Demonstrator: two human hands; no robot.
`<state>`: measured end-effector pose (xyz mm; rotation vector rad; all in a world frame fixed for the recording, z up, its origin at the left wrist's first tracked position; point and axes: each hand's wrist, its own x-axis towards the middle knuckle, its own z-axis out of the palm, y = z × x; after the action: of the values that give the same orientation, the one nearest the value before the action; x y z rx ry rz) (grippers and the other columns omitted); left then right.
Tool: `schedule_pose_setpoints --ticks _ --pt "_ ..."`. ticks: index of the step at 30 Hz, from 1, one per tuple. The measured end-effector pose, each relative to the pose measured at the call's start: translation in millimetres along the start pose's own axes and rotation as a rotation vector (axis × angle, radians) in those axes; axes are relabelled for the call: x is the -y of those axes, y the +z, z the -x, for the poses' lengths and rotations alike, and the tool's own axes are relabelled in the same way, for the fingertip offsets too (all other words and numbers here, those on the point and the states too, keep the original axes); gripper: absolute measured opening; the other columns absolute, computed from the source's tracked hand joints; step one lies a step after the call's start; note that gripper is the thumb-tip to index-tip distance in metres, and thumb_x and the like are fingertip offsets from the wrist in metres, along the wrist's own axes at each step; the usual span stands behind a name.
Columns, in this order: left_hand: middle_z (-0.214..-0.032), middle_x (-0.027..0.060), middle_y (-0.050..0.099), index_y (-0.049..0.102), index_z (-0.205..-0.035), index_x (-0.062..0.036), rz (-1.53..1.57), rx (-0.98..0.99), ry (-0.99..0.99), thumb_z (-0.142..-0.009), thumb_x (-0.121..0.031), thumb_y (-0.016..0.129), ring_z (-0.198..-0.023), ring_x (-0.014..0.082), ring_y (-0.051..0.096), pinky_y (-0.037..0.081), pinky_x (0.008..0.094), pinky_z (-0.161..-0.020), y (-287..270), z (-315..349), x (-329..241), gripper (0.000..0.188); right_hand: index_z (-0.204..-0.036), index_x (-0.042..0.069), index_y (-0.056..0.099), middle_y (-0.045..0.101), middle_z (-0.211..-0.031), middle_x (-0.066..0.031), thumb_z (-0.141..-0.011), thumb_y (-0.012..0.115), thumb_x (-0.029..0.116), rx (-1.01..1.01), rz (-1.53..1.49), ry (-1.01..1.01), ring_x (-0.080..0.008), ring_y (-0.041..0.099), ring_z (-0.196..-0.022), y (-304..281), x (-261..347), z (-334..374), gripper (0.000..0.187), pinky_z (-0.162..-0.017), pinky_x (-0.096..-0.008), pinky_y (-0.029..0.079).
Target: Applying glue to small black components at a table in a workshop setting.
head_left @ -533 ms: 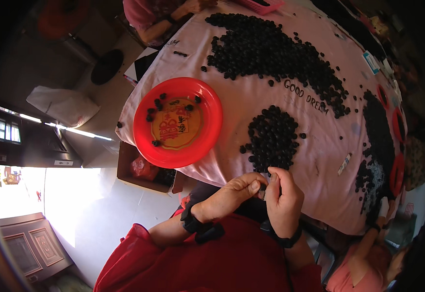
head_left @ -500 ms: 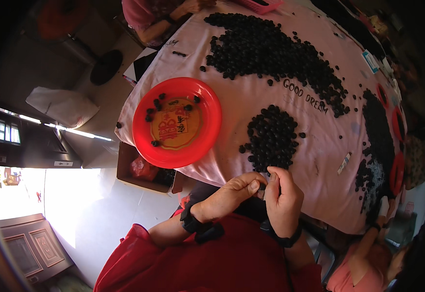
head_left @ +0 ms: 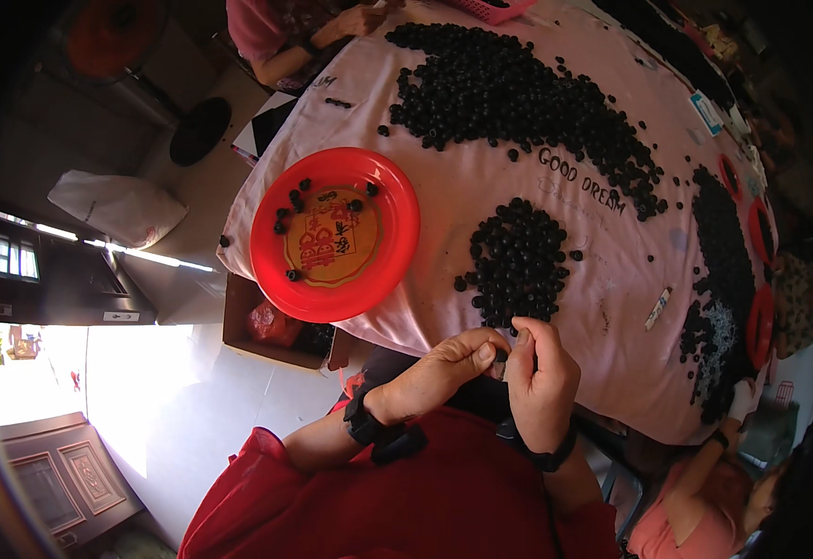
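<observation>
My left hand (head_left: pixel 436 374) is closed in a pinch on a small round black piece (head_left: pixel 501 356), which shows only in part at the thumb tip. Right beside it, my right hand (head_left: pixel 544 382) is closed too, thumb against bent forefinger, close to the same piece. What my right fingers grip is hidden. Just beyond both hands lies a small heap of round black pieces (head_left: pixel 520 261) on the pink cloth (head_left: pixel 425 317). To the left, a red plate (head_left: pixel 392 261) holds several of these black pieces.
A larger pile of black pieces (head_left: pixel 490 88) spreads across the table's far side, another dark pile (head_left: pixel 723 242) along the right. A small white tube (head_left: pixel 658 309) lies on the cloth. Co-workers sit far left (head_left: pixel 276 42) and lower right (head_left: pixel 691 508). A cardboard box (head_left: pixel 239 321) stands below the table edge.
My hands keep nearly the same pinched pose. The view has shifted slightly, and the co-workers' hands at the far left and right have moved a little.
</observation>
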<state>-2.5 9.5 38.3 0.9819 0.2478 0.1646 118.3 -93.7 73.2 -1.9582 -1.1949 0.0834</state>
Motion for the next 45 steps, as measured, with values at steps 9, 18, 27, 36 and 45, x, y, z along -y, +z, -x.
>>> schedule_pose_setpoints --ticks 9,18,27,36,45 --pt "-0.095 -0.0036 0.056 0.061 -0.118 -0.006 0.027 -0.003 -0.024 -0.108 -0.031 0.042 -0.086 0.006 0.048 0.041 0.0236 -0.083 -0.8 1.6 1.7 0.033 -0.104 0.001 0.064 0.067 -0.077 -0.0155 -0.089 0.06 -0.002 -0.015 -0.007 0.044 -0.0311 0.065 -0.063 2.6 0.7 2.8 0.016 -0.056 -0.0384 0.049" --pt "-0.105 0.0022 0.065 0.062 -0.12 -0.0035 0.213 0.061 -0.14 -0.104 -0.033 0.05 -0.094 0.0104 0.062 0.05 0.0264 -0.082 -7.9 6.3 5.3 0.035 -0.109 0.0 0.064 0.062 -0.073 -0.006 -0.097 0.052 0.0 -0.157 -0.086 0.157 -0.0137 0.055 -0.057 -18.1 -6.4 -5.8 0.017 -0.052 -0.03 0.044" --pt "-0.104 0.0071 0.066 0.06 -0.124 -0.0004 0.477 0.017 -0.125 -0.101 -0.029 0.056 -0.099 0.0179 0.068 0.059 0.027 -0.073 -11.4 0.3 6.0 0.037 -0.108 0.0 0.064 0.062 -0.074 -0.0073 -0.096 0.053 -0.002 -0.037 -0.153 0.201 -0.0137 0.057 -0.058 -15.8 -6.9 2.3 0.016 -0.054 -0.0293 0.045" --pt "-0.105 0.0058 0.065 0.062 -0.118 -0.0017 0.432 0.025 -0.115 -0.102 -0.036 0.054 -0.095 0.0132 0.063 0.054 0.0287 -0.079 -13.2 -1.2 10.2 0.039 -0.106 -0.001 0.065 0.067 -0.081 -0.013 -0.096 0.055 -0.001 0.093 -0.187 0.163 -0.021 0.066 -0.063 -14.7 -7.3 5.0 0.015 -0.056 -0.0309 0.05" --pt "-0.108 0.0042 0.064 0.062 -0.115 -0.0036 0.402 -0.068 -0.067 -0.102 -0.034 0.054 -0.094 0.0113 0.061 0.052 0.0283 -0.079 -6.7 -1.6 12.0 0.034 -0.108 -0.001 0.062 0.068 -0.08 -0.0115 -0.098 0.056 0.002 0.144 -0.27 0.154 -0.0181 0.07 -0.07 -13.0 2.3 2.1 0.012 -0.058 -0.0294 0.054"
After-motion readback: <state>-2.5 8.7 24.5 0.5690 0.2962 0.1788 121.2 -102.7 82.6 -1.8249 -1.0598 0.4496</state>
